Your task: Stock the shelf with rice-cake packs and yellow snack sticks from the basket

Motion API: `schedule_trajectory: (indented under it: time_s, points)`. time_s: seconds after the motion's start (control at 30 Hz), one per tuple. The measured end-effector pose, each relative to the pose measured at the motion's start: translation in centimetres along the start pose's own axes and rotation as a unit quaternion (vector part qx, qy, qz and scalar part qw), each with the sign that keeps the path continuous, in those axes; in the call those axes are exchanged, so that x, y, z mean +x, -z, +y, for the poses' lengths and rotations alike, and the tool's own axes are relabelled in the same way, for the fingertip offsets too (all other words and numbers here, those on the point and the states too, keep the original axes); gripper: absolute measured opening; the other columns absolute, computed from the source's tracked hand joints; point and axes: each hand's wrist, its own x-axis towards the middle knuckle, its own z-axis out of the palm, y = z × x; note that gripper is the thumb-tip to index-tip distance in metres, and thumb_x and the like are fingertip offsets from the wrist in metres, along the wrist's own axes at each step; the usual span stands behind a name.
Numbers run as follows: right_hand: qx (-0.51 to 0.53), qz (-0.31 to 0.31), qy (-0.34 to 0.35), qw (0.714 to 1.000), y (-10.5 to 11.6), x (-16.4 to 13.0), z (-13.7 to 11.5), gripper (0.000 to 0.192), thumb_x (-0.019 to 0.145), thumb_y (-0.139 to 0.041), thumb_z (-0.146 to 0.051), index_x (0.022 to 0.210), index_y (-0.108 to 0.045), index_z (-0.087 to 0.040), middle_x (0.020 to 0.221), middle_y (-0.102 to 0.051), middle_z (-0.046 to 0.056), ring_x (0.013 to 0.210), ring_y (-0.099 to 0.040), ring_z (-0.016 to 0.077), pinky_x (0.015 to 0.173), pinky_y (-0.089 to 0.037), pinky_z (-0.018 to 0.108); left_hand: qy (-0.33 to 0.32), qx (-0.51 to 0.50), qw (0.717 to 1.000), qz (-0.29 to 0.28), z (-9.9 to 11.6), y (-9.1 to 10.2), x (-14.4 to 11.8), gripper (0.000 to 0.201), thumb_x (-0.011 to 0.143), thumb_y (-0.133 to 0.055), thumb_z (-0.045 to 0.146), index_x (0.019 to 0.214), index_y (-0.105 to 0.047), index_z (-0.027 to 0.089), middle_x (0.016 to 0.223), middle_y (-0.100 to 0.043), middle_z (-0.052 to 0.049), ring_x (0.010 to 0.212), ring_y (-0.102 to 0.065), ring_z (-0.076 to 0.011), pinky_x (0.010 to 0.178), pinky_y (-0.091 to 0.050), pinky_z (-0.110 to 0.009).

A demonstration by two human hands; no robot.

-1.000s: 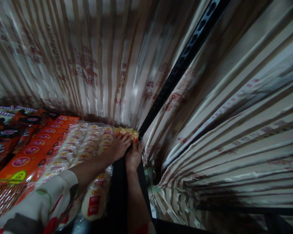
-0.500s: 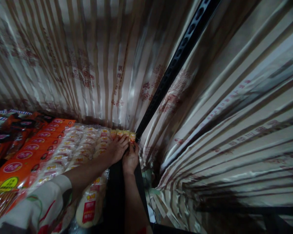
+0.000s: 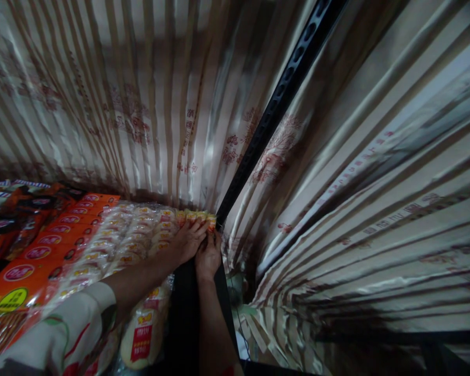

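Your left hand lies spread over the yellow packs, your right hand curls at their end, grip unclear; their row looks barely begun beside the cakes.

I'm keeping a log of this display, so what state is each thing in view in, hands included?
Small yellow packs: in a row, partly covered by the left hand
Left hand: fingers reaching over the packs
Right hand: at the row's end, grip unclear
Round pastries: clear-wrapped, overlapping in rows
Orange packets: overlapping in a row
Curtain: gathered in pleats
Perforated post: slanting across the picture
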Motion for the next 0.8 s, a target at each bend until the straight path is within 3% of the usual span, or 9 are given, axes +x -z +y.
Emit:
schedule_trajectory:
  time_s: [0.47,0.8]
  points:
    - [0.039,0.015,0.035,0.999,-0.4,0.0,0.6,0.044,0.084,-0.036,-0.013,0.123,-0.055,-0.012,0.132,-0.051,0.015,0.124,-0.046,0.0204,0.101,-0.041,0.036,-0.002,0.027,1.000,0.008,0.3,0.6,0.4,0.036,0.090,-0.040,0.020,0.122,-0.057,0.015,0.140,-0.045,-0.009,0.124,-0.042,-0.0288,0.094,-0.040,-0.047]
    - [0.036,0.034,0.040,0.998,-0.4,0.1,0.8,0.043,0.080,-0.037,-0.009,0.116,-0.060,-0.012,0.128,-0.053,0.015,0.122,-0.045,0.0228,0.102,-0.038,0.041,-0.013,0.024,1.000,-0.007,0.0,0.8,0.5,0.036,0.091,-0.039,0.022,0.122,-0.056,0.014,0.141,-0.045,-0.008,0.125,-0.041,-0.0283,0.095,-0.040,-0.045]
